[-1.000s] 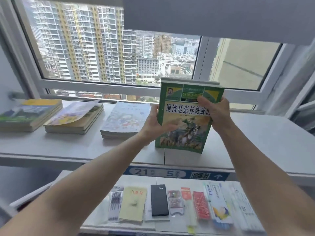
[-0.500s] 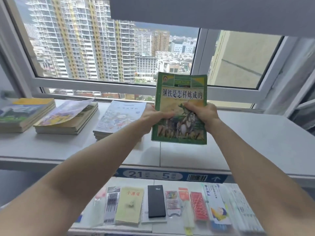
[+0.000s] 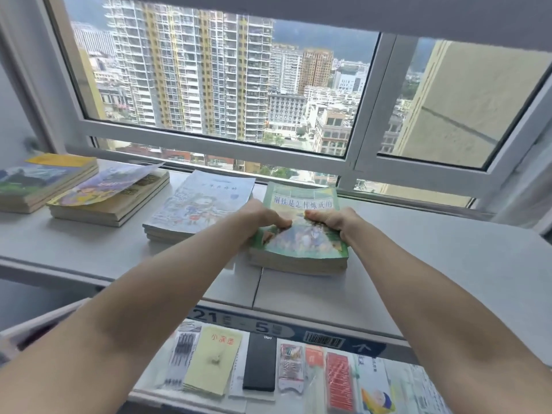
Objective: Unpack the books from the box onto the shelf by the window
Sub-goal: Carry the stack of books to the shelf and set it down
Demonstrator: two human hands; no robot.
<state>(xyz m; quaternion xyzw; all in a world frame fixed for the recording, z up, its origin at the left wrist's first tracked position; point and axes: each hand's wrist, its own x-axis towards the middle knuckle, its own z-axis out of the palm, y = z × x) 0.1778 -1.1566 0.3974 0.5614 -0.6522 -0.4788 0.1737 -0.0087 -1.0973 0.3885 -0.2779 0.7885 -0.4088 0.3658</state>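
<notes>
A stack of green-covered books (image 3: 301, 243) lies flat on the grey shelf (image 3: 433, 264) under the window. My left hand (image 3: 260, 218) grips the stack's left side with the thumb on the cover. On the right side my right hand (image 3: 334, 222) holds it the same way. Three other book piles lie to the left along the shelf: a pale blue one (image 3: 197, 207), a tan one with a loose purple cover (image 3: 110, 192), and a yellow and green one (image 3: 38, 180). The box is out of view.
The window frame (image 3: 209, 138) runs right behind the shelf. Below the shelf's front edge a lower ledge holds stationery: a pack of pens (image 3: 182, 360), a yellow notepad (image 3: 213, 363), a black notebook (image 3: 260, 363) and several packets. A blue label strip (image 3: 298, 333) marks the shelf front.
The green books were held upright in the air; now they lie flat on the shelf, to the right of the pale blue pile. Both hands came down with them and still grip them.
</notes>
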